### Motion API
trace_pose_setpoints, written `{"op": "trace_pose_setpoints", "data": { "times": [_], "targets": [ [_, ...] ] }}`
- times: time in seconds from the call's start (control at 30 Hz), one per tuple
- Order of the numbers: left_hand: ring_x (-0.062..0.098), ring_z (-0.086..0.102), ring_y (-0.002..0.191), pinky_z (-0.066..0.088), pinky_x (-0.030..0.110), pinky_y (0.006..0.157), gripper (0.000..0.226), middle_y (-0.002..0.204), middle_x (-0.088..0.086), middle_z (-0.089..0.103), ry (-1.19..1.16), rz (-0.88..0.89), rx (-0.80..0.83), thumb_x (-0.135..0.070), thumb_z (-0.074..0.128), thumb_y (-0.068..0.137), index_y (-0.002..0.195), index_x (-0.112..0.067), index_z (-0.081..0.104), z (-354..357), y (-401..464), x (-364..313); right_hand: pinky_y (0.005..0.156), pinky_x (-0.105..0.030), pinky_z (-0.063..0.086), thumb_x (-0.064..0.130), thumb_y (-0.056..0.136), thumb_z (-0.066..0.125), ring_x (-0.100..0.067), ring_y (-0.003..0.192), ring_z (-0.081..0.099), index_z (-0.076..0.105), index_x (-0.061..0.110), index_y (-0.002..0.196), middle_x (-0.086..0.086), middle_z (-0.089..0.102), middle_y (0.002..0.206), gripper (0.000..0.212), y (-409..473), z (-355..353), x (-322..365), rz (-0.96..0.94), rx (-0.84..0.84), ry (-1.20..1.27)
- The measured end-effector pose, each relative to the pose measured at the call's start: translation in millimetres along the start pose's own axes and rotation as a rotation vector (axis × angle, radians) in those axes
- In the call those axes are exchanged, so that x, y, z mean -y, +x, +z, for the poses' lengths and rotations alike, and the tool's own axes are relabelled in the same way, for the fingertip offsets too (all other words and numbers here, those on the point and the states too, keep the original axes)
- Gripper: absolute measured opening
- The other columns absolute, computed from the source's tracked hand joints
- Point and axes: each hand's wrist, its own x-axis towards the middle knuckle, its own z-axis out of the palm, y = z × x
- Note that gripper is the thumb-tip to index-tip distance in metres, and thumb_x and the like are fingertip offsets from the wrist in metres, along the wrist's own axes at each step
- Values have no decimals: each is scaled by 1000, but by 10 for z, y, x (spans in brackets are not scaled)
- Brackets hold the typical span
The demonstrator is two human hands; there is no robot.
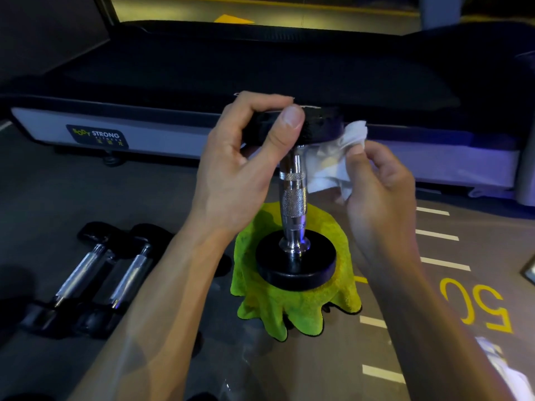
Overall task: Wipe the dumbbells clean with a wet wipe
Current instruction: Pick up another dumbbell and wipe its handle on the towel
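Dumbbell: one dumbbell (293, 195) stands upright on end in the middle of the view, long axis vertical, chrome handle between two black discs.
Base: its lower disc rests on a green cloth (292, 308) spread on the floor.
Left hand (246, 157): grip closed around the rim of the upper disc, thumb across the near edge, steadying the weight from the left.
Right hand (376, 186): grip pinching a white wet wipe (335, 157), just right of the handle.
Key relation: the wipe touches the underside of the upper disc and the top of the handle; the right hand is nearer the handle.
Other dumbbells: two dumbbells (98, 279) lie flat on the floor, near left.
Likely next: wiping down the vertical handle.
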Motion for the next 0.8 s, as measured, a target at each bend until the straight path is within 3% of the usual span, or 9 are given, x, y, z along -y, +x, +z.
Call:
{"op": "trace_pose_setpoints", "data": {
  "times": [0.1,0.17,0.23,0.3,0.33,0.4,0.5,0.7,0.8],
  "targets": [
    [13,65,104,52,38,97,21,113,12,70,-8,1,-6,-43,63,99,112,-29,69,5,4,-2,60,-44,42,28,100,65,-26,69,52,65,18,89,-19,71,79,15,41,-9,10,15,-33,-24],
    [14,65,105,53,39,98,20,114,15,70,-11,1,-9,-43,63,98,112,-29,68,10,5,1,60,-41,41,27,98,70,-24,67,48,61,17,84,-14,64,69,19,58,-1,17,44,-66,-2],
    [15,65,105,53,41,99,20,114,14,70,-9,-3,-11,-44,63,98,112,-30,69,16,6,5,60,-41,39,33,96,70,-24,66,43,57,12,79,-12,53,67,30,57,20,4,77,-64,-7],
    [13,65,104,52,40,98,22,112,10,70,-7,-13,-11,-45,64,98,112,-29,69,18,7,6,62,-47,43,48,92,65,-35,65,53,54,-3,86,-26,65,79,53,32,35,-39,122,-28,-8],
    [12,64,103,52,39,97,23,109,7,69,-5,-18,-10,-46,64,97,112,-29,69,15,7,4,66,-50,45,56,89,61,-56,81,63,52,-7,95,-37,68,100,64,11,44,-62,139,-25,-13],
    [9,62,100,50,35,95,24,105,0,66,-5,-27,-6,-47,63,97,113,-30,69,7,6,-2,76,-44,45,60,90,56,-62,112,49,56,-7,107,-42,56,120,69,-34,42,-78,178,-33,21],
    [8,61,99,48,33,94,25,104,-2,66,-10,-30,-6,-48,63,96,113,-30,70,2,7,-1,84,-41,58,41,108,46,-32,98,75,77,10,97,-18,78,104,45,-106,24,-91,200,23,165],
    [7,61,102,48,30,94,23,110,3,69,-16,-23,-18,-47,64,96,111,-30,69,16,4,9,94,-38,57,32,107,46,-22,108,73,77,14,95,-6,79,108,38,-277,28,-193,112,118,301],
    [5,60,98,46,28,93,24,107,-2,67,-16,-29,-15,-48,64,96,111,-30,70,15,5,10,83,-33,49,26,95,51,-12,89,58,64,13,82,3,66,90,23,-271,-22,-170,5,152,116]
  ]
}}
